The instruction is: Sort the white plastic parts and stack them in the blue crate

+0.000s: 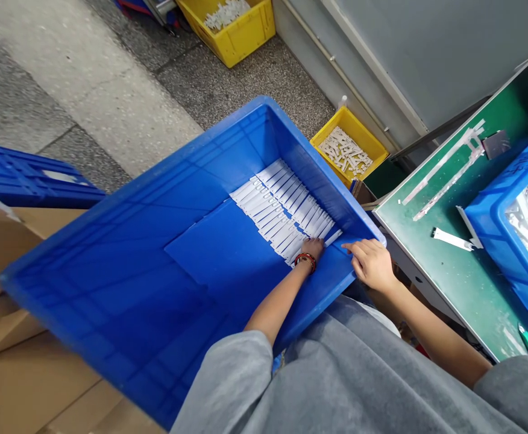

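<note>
A large blue plastic bin (219, 135) stands in front of my body. On a flat blue sheet (228, 247) inside it, slim white plastic strips (286, 211) lie side by side in two rows. My left hand (313, 247), with a beaded bracelet at the wrist, reaches down to the near end of these rows. Its fingers are curled together among the strips, and the fingertips are hidden. Just beyond them lies a single white strip (334, 238) at a slant. My right hand (375, 264) grips the bin's rim near the right corner, index finger reaching over the edge.
Right of the bin, a green-topped table (463, 277) carries another blue bin (494, 211) of white parts and loose white strips. Yellow bins (367, 135) with white pieces sit on the floor beyond. Cardboard boxes (29, 374) stand at left.
</note>
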Tool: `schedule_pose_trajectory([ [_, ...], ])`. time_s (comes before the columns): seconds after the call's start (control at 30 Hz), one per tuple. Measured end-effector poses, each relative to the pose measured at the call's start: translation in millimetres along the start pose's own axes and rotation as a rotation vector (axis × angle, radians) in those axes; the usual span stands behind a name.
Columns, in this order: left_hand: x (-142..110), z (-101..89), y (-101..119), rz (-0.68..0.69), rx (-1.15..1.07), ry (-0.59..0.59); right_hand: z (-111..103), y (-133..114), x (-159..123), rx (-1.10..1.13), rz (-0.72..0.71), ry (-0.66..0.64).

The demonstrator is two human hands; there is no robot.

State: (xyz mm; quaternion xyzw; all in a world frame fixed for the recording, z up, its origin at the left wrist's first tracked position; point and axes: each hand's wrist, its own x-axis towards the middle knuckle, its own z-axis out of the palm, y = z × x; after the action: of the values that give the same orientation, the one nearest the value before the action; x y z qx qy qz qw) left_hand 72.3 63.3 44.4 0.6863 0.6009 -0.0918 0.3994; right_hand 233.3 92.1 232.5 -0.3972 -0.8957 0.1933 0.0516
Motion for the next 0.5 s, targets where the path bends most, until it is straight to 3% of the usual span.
schedule_pose_trajectory([
  [0.2, -3.3, -6.2, -4.5, -0.054, -0.038, 0.092, -0.2, 0.9, -0.4, -0.006, -0.019, 0.012],
  [0.37, -37.4, -14.7, -39.5, -0.102, -0.052, 0.200, 3.0, 2.6, -2.3, -0.015, -0.017, 0.010],
  [0.5, -61.1, -3.8, -56.2, -0.019, -0.050, 0.172, 5.2, 2.5, -2.9, -0.017, -0.020, 0.029],
])
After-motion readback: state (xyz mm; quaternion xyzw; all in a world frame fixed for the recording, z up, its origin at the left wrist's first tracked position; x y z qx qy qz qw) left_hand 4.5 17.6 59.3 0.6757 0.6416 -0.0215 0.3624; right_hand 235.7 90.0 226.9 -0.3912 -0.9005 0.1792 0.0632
